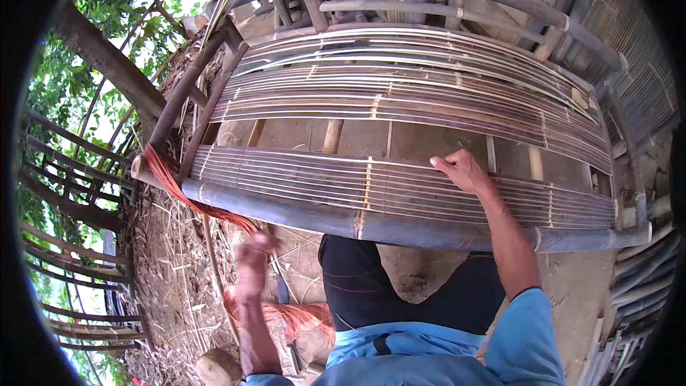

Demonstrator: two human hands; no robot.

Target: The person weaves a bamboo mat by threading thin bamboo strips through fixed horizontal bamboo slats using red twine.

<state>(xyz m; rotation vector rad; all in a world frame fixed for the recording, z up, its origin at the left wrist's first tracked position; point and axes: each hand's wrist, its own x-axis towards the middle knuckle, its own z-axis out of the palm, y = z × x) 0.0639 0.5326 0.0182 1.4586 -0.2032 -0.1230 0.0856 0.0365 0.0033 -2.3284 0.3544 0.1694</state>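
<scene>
A: Quick one: where are the strands?
B: Orange-red strands (169, 180) drape over the left end of the front bamboo pole (300, 213); an orange-red heap (293, 317) lies on the ground beside the person's legs.
A: Hands?
B: Left hand (255, 257) is at the lower end of the draped bundle, badly blurred; can't tell how open, or if it's gripping any. Right hand (463, 170) is over the back edge of the near slats (300, 175), fingers curled in, thumb pointing left. Can't tell how tightly, or if a strand's inside.
A: Handling?
B: Strands look light, limp, likely to tangle (fine threads cross the trousers (364, 279), too). I'd pinch one near its end and draw it out singly; grabbing mid-bundle would probably snarl it.
A: Slats?
B: Thin, probably springy, could split if bent hard. Hold them close to a pale cross-binding (369, 182). Pole looks stiff and heavy; brace against it, don't lift.
</scene>
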